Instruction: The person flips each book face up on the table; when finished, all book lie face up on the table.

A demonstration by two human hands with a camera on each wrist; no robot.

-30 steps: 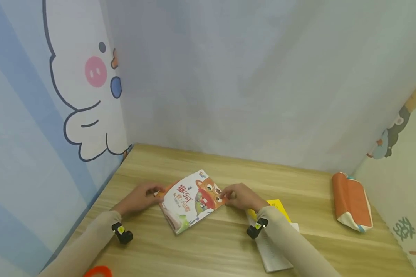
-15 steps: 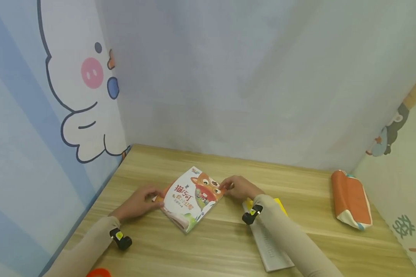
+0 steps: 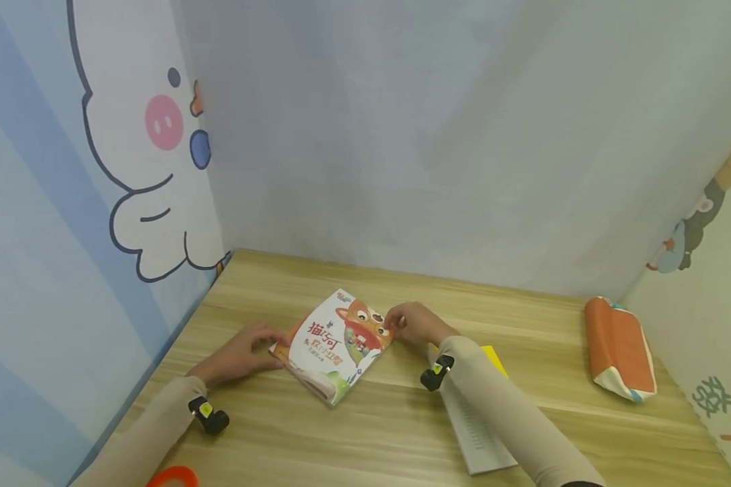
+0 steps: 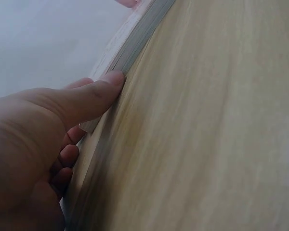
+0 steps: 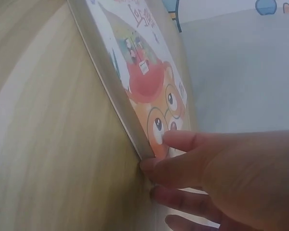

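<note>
The left hand [image 3: 240, 353] grips the near-left corner of a small stack of picture books [image 3: 336, 343], thumb pressed against the page edges and the other fingers curled in beside and under that corner, as the left wrist view shows [image 4: 38, 139]. The right hand [image 3: 415, 323] pinches the opposite, far-right corner, with one finger on the fox cover and the rest curled under the edge [image 5: 216, 178]. The books lie on the wooden table [image 3: 402, 433] about midway between the two side walls, turned at an angle. Just right of the right sleeve lie a yellow booklet [image 3: 495, 358] and a white booklet [image 3: 478, 433], partly hidden by the forearm; an orange pencil case [image 3: 620, 350] lies well apart near the right wall, and an orange ring-shaped thing [image 3: 173, 477] shows at the bottom edge. The likely trouble, judging by the holds, is that only two corners are held: if the hands lift or squeeze unevenly, the glossy covers could slide over one another and the stack fan out or drop a book. The right forearm could also drag the booklets beneath it. The head view gives the layout and both hands at once, but not the finger placement; the wrist views show the thumb on the page edges and the fingers tucked below, yet nothing of the pencil case or booklets.
</note>
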